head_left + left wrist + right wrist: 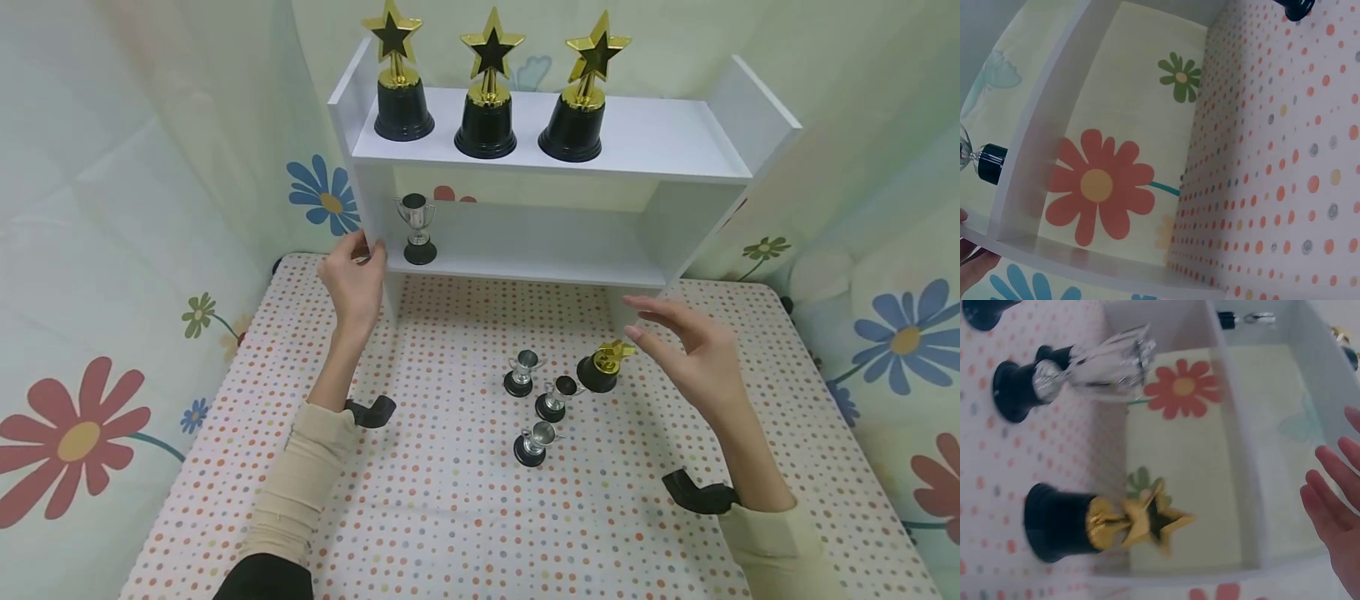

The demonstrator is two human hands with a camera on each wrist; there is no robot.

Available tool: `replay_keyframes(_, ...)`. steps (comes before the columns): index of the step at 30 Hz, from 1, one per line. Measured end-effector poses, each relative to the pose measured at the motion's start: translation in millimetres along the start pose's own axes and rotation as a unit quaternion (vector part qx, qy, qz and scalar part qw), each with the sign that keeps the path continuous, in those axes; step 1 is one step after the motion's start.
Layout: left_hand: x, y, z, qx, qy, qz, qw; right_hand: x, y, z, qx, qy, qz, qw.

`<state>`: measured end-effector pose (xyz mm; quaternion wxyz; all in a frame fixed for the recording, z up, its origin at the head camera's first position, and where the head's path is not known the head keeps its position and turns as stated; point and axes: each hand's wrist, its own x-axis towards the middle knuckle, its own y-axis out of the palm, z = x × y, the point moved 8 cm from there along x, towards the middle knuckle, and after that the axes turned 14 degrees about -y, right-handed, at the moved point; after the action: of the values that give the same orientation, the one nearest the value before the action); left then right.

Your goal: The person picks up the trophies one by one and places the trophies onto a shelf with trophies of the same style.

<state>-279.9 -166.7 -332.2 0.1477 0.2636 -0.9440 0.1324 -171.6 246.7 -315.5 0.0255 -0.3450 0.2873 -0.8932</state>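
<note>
My left hand (352,279) pinches the left side panel of a white two-tier shelf (540,242), thumb and fingers on either side of the board in the left wrist view. Right beside it, a small silver trophy cup (418,237) with a black base stands on the lower tier. With fingers apart and nothing between them, my right hand (693,354) hovers over the table's right side. Nearest to it is a gold star trophy (598,372) on the table. Three silver trophy cups (553,402) stand just left of that one.
Three larger gold star trophies (487,125) with black bases line the top tier, toward its left and middle. A dotted cloth covers the table (465,517). Flowered curtains (97,250) hang at the back and both sides.
</note>
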Motion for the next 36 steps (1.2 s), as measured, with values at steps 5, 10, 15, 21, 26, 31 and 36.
replay_keyframes(5, -0.9, 3.3, 2.6, -0.014, -0.004, 0.007, 0.9999, -24.2, 4.6, -34.8, -0.045, 0.100, 0.058, 0.992)
replay_keyframes(10, -0.6, 4.2, 6.2, -0.014, -0.014, 0.008, 0.9998, -41.0, 7.2, -60.4, -0.012, 0.126, 0.048, 0.991)
replay_keyframes(15, 0.6, 2.7, 7.0, -0.021, -0.022, 0.003, 0.9995, -54.9, 14.4, -87.2, 0.046, 0.167, 0.034, 0.984)
replay_keyframes(21, 0.6, 4.3, 4.7, -0.027, -0.039, 0.000, 0.9989, -67.8, 33.6, -118.6, 0.082, 0.205, 0.049, 0.974)
replay_keyframes(26, 1.8, 2.5, 4.4, -0.009, -0.042, -0.005, 0.9991, -74.4, 49.3, -134.1, 0.056, 0.212, 0.071, 0.973)
replay_keyframes(31, 1.6, 1.9, 5.9, 0.003, -0.031, -0.001, 0.9995, -81.6, 58.6, -140.0, 0.009, 0.201, 0.082, 0.976)
replay_keyframes(36, 0.5, 2.8, 5.6, 0.012, -0.033, 0.002, 0.9994, -88.3, 63.3, -142.3, -0.025, 0.207, 0.097, 0.973)
